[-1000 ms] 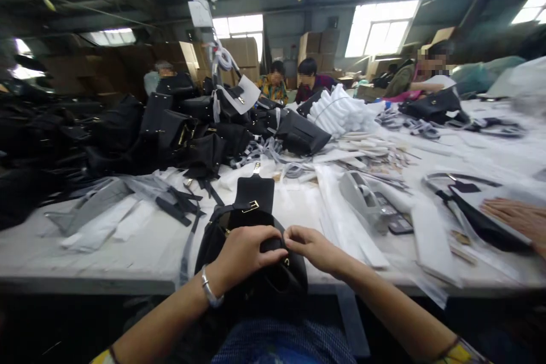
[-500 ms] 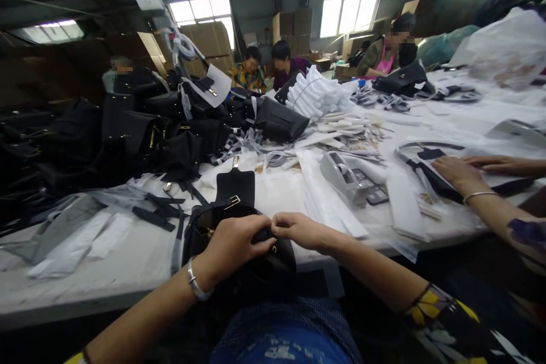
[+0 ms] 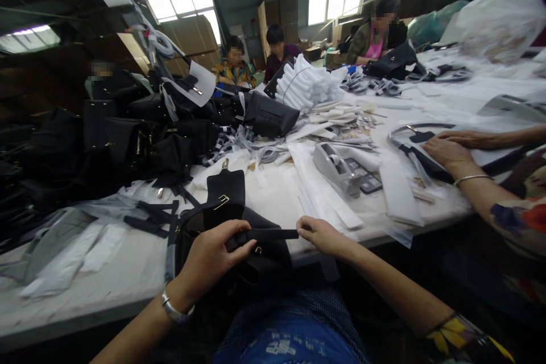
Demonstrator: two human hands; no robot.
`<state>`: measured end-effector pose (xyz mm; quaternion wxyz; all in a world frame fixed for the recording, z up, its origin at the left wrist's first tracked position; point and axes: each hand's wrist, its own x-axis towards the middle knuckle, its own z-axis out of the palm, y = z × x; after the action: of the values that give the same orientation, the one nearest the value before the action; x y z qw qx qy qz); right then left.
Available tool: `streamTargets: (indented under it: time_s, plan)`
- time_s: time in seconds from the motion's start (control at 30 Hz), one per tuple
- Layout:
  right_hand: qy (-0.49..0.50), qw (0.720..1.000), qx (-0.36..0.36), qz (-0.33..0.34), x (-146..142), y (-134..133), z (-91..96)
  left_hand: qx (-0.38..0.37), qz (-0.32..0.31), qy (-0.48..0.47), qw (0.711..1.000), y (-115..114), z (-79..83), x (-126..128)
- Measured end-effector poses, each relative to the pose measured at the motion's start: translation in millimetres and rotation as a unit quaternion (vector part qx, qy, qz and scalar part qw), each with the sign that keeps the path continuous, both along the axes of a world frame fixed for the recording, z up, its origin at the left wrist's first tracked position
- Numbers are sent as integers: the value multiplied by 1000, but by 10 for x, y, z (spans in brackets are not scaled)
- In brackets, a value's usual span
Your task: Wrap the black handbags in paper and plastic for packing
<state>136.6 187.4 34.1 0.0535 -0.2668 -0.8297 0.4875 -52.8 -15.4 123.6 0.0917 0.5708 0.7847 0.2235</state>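
A black handbag [image 3: 273, 256] lies at the table's front edge before me, its flap [image 3: 226, 186] with gold hardware folded back and away. My left hand [image 3: 213, 253], with a silver bangle at the wrist, is closed on the bag's upper edge, thumb toward me and fingers over the far side. A narrow black strap [image 3: 277, 234] runs out to the right from under those fingers. Its far end is pinched between the thumb and fingers of my right hand [image 3: 318, 234]. Beside my left thumb, a small gold ring shows on the bag.
Black bags [image 3: 115, 142] are heaped at the left. A grey tape dispenser [image 3: 335, 168] stands right of centre, near white foam strips. At the right, a co-worker's hands [image 3: 452, 151] rest on another bag. White packing rolls [image 3: 302, 82] lie further back.
My right hand has moved right, away from my left hand, drawing the strap out straight between them. The left hand still grips the bag. The whole view has shifted slightly.
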Motion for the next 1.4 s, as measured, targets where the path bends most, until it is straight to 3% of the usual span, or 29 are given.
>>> streamTargets:
  time_s: [0.3, 0.43, 0.57, 0.63, 0.7, 0.8, 0.97, 1.1, 1.2, 1.4]
  plan:
    - [-39, 987, 120, -97, 155, -86, -132, -22, 18, -5, 1000, -17, 39, 46]
    - [-57, 977, 165, -119, 171, -179, -41, -25, 26, -11, 999, -9, 33, 59]
    - [133, 961, 220, -106, 39, -390, 189, -33, 32, -26, 999, -16, 78, 86]
    - [226, 954, 188, -55, -89, -508, 277, -45, 33, -34, 998, -17, 135, 101]
    - [255, 960, 117, -20, -223, -592, 305, -68, 44, -48, 996, -6, 187, 100]
    - [254, 967, 13, -12, -372, -620, 259, -115, 92, -120, 982, 41, 213, 51]
    - [248, 961, -121, 20, -459, -544, 175, -215, 168, -310, 911, 170, 236, -21]
    - [212, 954, -211, 27, -495, -540, 143, -268, 169, -320, 893, 264, 352, 47]
    - [207, 949, -236, 21, -503, -550, 112, -281, 173, -319, 888, 299, 409, 102]
    - [248, 945, -208, 39, -442, -532, 97, -262, 169, -320, 895, 313, 380, 148]
